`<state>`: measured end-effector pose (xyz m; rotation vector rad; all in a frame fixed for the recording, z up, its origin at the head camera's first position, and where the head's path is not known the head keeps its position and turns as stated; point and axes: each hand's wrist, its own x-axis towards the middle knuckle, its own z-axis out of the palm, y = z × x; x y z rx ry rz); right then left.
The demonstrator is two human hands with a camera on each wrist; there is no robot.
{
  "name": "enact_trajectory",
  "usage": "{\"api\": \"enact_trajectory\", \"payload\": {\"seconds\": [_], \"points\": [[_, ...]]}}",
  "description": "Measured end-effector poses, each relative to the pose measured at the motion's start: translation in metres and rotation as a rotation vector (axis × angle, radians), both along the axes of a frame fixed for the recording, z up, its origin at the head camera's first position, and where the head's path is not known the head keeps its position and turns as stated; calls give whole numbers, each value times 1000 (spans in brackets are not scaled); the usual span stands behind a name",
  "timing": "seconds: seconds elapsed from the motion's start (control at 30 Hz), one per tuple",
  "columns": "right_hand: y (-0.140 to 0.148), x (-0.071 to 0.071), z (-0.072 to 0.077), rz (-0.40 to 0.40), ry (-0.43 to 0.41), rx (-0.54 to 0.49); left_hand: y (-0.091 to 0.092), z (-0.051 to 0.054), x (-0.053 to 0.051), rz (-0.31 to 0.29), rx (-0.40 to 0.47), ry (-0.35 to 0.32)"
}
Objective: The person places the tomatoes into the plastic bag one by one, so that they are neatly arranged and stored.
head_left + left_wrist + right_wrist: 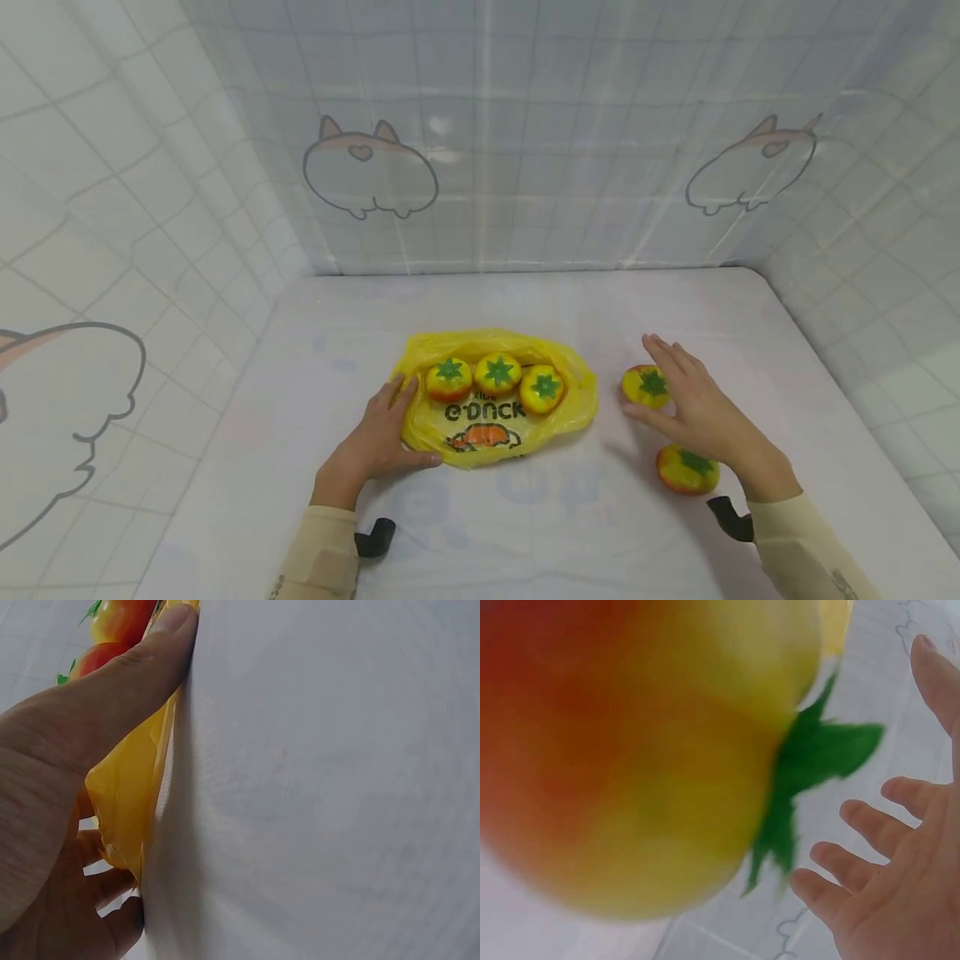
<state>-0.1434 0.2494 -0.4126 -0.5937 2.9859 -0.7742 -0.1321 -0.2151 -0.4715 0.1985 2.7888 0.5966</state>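
A yellow plastic bag (480, 433) with printed lettering lies on the white table. Three red-and-yellow tomatoes with green star-shaped tops sit on it: a left tomato (449, 381), a middle tomato (497, 374) and a right tomato (542, 389). My left hand (382, 437) rests at the bag's left end, thumb and fingers spread along its edge. To the right, my right hand (701, 408) hovers with straight fingers, holding nothing. Beneath it lie a far tomato (643, 387), partly hidden by the hand, and a near tomato (687, 470), which looms large in the right wrist view.
The white table (525, 533) ends at a tiled-pattern back curtain (555, 167) with cartoon drawings. Similar patterned side walls stand at left (187, 275) and right (885, 292). Black curved pieces (375, 538) stick out at both wrists.
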Motion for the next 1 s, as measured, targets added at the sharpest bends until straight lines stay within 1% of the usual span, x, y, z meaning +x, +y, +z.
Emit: {"api": "enact_trajectory", "payload": {"seconds": [0.23, 0.37, 0.53, 0.63, 0.83, 1.0], "points": [[11, 7, -3, -34, -69, -2, -2, -1, -2, -4, -4, 5], [16, 10, -6, -40, -82, 2, -2, -1, -2, -2, -8, 5], [20, 16, -9, -63, -113, 5, -1, 0, -1, 2, 12, -14], [24, 21, -12, -70, -125, -1, 0, 1, 0, 1, 17, -20], [30, 29, -18, -82, -137, -12, -1, 1, 1, -20, 28, 9], [32, 35, -24, -95, -144, -11, -1, 2, 1, -25, 38, 5]]}}
